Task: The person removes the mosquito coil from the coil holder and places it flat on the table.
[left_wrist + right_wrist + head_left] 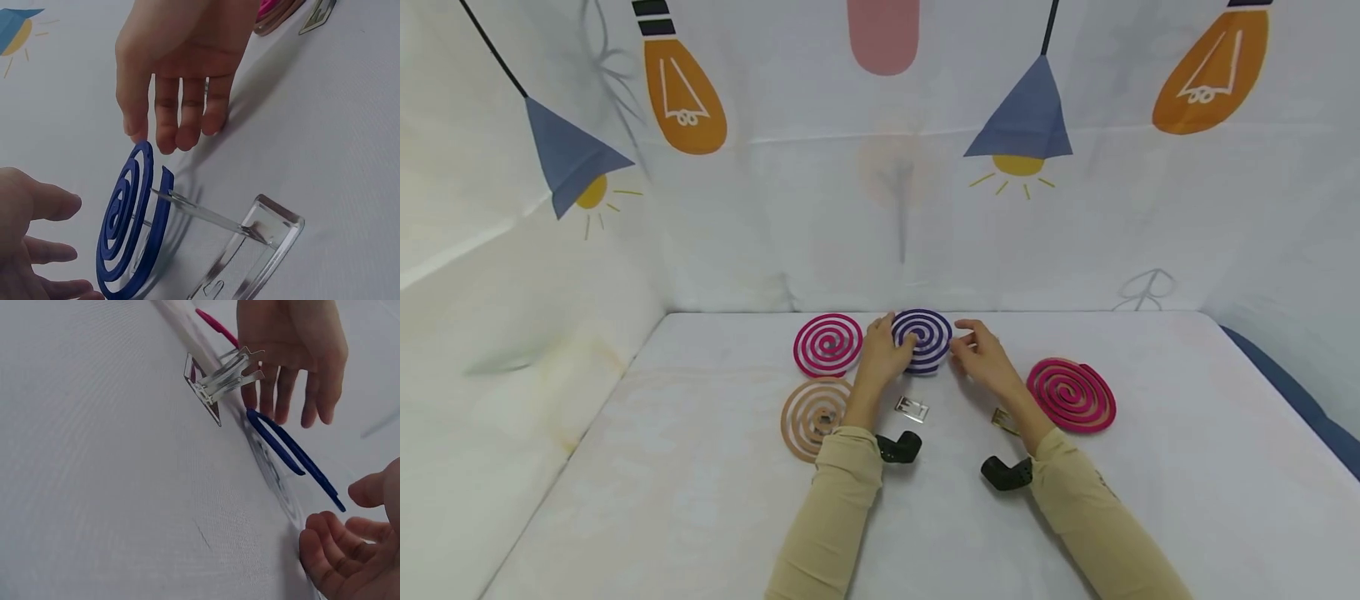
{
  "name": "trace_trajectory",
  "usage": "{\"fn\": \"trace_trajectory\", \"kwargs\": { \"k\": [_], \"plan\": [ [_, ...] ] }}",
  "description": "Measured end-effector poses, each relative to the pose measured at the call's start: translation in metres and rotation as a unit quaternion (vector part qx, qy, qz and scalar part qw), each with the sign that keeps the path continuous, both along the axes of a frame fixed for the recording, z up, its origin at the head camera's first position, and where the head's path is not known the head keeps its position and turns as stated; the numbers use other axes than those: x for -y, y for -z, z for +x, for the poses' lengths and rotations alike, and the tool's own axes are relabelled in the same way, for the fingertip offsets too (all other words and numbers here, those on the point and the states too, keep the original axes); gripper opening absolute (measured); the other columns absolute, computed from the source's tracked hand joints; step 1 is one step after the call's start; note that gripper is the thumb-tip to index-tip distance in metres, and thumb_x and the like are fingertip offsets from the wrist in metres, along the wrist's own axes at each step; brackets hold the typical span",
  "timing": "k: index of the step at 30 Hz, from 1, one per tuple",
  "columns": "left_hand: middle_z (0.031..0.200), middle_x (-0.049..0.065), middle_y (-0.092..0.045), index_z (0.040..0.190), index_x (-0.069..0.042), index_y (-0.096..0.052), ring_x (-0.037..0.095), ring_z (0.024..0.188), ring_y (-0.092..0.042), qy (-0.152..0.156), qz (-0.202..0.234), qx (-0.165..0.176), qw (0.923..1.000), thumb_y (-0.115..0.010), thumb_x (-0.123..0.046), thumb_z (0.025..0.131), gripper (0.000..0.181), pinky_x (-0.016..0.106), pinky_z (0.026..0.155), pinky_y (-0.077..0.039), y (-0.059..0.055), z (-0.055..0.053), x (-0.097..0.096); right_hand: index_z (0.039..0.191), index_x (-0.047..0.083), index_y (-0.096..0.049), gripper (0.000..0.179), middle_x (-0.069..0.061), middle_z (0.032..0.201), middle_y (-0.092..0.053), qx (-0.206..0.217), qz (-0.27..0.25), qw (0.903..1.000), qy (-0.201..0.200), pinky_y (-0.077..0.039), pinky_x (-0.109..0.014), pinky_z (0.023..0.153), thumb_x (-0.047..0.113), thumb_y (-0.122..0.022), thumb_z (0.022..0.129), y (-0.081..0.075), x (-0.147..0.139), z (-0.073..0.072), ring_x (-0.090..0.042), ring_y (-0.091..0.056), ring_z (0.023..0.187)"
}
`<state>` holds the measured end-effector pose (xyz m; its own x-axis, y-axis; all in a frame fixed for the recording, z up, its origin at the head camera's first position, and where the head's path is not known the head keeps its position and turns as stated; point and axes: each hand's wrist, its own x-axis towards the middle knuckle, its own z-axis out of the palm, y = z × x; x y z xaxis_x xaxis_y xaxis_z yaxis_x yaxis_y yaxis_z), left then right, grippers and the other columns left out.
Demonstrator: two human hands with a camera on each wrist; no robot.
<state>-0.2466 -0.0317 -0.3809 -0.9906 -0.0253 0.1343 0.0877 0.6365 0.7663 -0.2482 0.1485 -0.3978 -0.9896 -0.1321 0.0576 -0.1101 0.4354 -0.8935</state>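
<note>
A dark blue spiral coil (pixel 922 313), like a mosquito coil, stands slightly above the table with its shadow beneath. Bits of metal show through its rings in the left wrist view. On its left side is my left hand (pixel 883 354), thumb overlapping the rings in the head view and fingers loosely extended. At its right edge my right hand (pixel 987 360) hovers with relaxed fingers, fingertips right by the rim. Neither hand grips the coil. A small silver metal stand (pixel 912 408) with upright prongs lies nearer me, and another metal stand (pixel 1002 421) is partly behind my right forearm.
Left of my left hand lies a pink coil (pixel 802 353), with a tan coil (pixel 790 425) in front of it. To the right, several coils with a pink one (pixel 1071 394) on top form a pile. Black devices (pixel 904 447) jut from the wrists. A white cloth wall (pixel 820 225) closes the back.
</note>
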Motion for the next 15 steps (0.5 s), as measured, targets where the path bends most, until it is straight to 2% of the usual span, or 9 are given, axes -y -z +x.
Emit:
{"fn": "trace_trajectory", "kwargs": {
  "k": [2,7,10,15],
  "plan": [
    [0.135,0.029,-0.047,0.136,0.006,-0.044,0.041,0.127,-0.045,0.003,-0.004,-0.008,1.0,-0.057,-0.023,0.088,0.057,0.046,0.109,-0.035,0.0017,-0.0011,0.0,0.134,-0.002,-0.041,0.042,-0.027,0.103,-0.061,0.002,-0.001,1.0,0.004,-0.049,-0.024,0.059,0.012,-0.05,0.095,0.0008,0.0011,-0.0017,-0.029,-0.063,0.077],
    [0.131,0.026,-0.054,0.135,0.006,-0.045,0.038,0.125,-0.05,0.01,-0.009,0.001,0.9999,-0.056,-0.023,0.089,0.055,0.045,0.107,-0.037,0.0052,-0.0007,0.0001,0.133,-0.001,-0.042,0.041,-0.025,0.1,-0.063,0.005,0.016,0.9998,0.012,-0.047,-0.024,0.057,0.012,-0.05,0.095,0.0019,0.0023,-0.0043,-0.019,-0.061,0.066],
    [0.133,0.025,-0.053,0.137,0.005,-0.042,0.038,0.126,-0.049,0.014,-0.011,0.02,0.9996,-0.054,-0.026,0.09,0.057,0.045,0.107,-0.037,0.005,-0.0005,0.0014,0.132,0.0,-0.044,0.04,-0.024,0.098,-0.064,0.009,0.024,0.9996,0.014,-0.047,-0.024,0.057,0.012,-0.05,0.095,0.0023,0.0031,-0.0051,-0.014,-0.058,0.063],
    [0.138,0.026,-0.048,0.14,0.003,-0.039,0.039,0.13,-0.044,0.013,0.018,0.053,0.9984,-0.054,-0.025,0.092,0.058,0.045,0.11,-0.034,0.0012,-0.0019,0.006,0.13,0.0,-0.048,0.038,-0.022,0.095,-0.065,0.009,0.03,0.9994,0.014,-0.046,-0.023,0.057,0.011,-0.05,0.094,0.0022,0.0045,-0.0065,-0.012,-0.057,0.062]
  ]
}}
